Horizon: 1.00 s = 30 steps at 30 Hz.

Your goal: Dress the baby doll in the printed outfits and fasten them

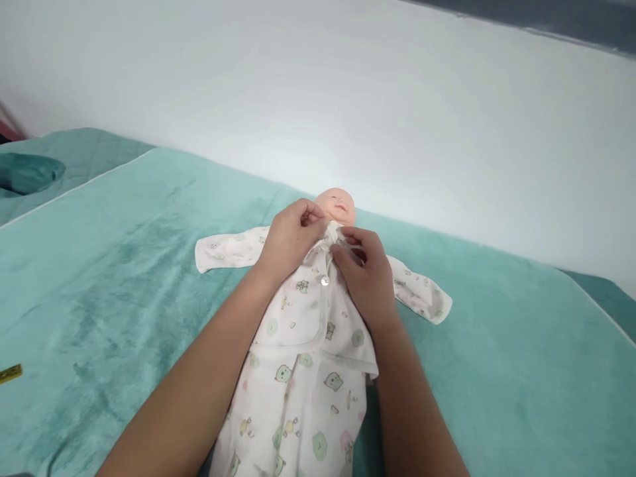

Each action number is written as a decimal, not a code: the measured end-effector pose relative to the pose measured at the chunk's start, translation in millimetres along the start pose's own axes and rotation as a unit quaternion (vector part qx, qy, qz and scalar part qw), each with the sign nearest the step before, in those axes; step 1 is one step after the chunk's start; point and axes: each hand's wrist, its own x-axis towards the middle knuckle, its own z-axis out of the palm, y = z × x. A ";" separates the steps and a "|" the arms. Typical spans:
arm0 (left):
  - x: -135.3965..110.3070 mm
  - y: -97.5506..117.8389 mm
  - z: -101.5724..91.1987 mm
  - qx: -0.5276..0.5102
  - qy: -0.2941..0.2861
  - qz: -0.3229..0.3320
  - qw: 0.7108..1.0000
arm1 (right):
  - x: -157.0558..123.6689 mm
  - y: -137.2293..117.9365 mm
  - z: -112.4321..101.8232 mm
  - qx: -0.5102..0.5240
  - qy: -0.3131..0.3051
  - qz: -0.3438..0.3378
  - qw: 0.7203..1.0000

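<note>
A baby doll (338,202) lies on its back, dressed in a white baby shirt (293,311) printed with small animals. Matching baby trousers (318,424) cover its lower body. At the neckline, my left hand (295,235) is closed, pinching the collar edge just below the doll's chin. My right hand (365,268) is also closed, its thumb and fingers gripping the shirt front beside a thin white tie or loop. A shiny round button (324,281) shows lower on the front. Both sleeves stretch out sideways, and my fingers partly hide the collar.
A teal plush blanket (497,371) lies under the doll, with a white wall (318,86) behind. A small yellow strip (10,373) is at the left edge. Further left, a darker teal bundle (30,172) rests on the bedding.
</note>
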 end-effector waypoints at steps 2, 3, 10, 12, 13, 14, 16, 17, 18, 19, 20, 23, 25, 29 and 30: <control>-4.2 7.3 -7.9 0.046 -0.059 -0.011 0.997 | -2.0 -7.6 -2.1 -0.028 0.036 0.008 0.999; -6.3 11.0 -12.5 0.064 -0.102 -0.023 0.993 | -2.9 -12.0 -3.4 -0.044 0.044 0.014 0.998; -11.9 21.7 -31.4 0.144 -0.221 -0.010 0.965 | -3.8 -29.3 -6.3 -0.116 -0.064 0.073 0.989; -12.8 21.8 -31.7 0.145 -0.212 -0.014 0.966 | -3.5 -28.7 -5.5 -0.108 -0.059 0.065 0.990; -13.5 22.3 -31.4 0.138 -0.203 -0.017 0.969 | -3.5 -28.0 -5.4 -0.093 -0.058 0.064 0.992; -14.3 23.0 -30.7 0.126 -0.192 -0.021 0.973 | -3.6 -27.4 -5.5 -0.072 -0.057 0.068 0.993; -16.3 24.9 -28.4 0.088 -0.171 -0.027 0.981 | -3.9 -26.2 -5.9 -0.017 -0.042 0.085 0.995; -17.2 25.8 -26.8 0.066 -0.165 -0.029 0.984 | -4.1 -25.7 -6.1 0.009 -0.032 0.094 0.995; -17.9 26.5 -25.0 0.045 -0.162 -0.031 0.985 | -4.3 -25.2 -6.1 0.032 -0.023 0.100 0.994; -18.6 26.8 -23.1 0.026 -0.161 -0.034 0.986 | -4.5 -24.7 -5.9 0.052 -0.015 0.105 0.993; -19.0 26.7 -21.2 0.007 -0.161 -0.038 0.986 | -4.5 -24.0 -5.6 0.069 -0.011 0.110 0.991; -19.6 24.1 -16.6 -0.038 -0.153 -0.051 0.986 | -3.4 -20.9 -4.7 0.115 -0.016 0.134 0.984; -19.7 21.3 -14.6 -0.050 -0.143 -0.052 0.987 | -2.1 -18.1 -4.9 0.149 -0.022 0.147 0.978; -20.4 15.4 -11.3 -0.062 -0.119 -0.050 0.990 | 0.3 -13.1 -8.3 0.215 -0.048 0.168 0.961; -20.7 14.1 -10.5 -0.066 -0.114 -0.050 0.990 | 0.7 -12.3 -9.4 0.223 -0.056 0.172 0.958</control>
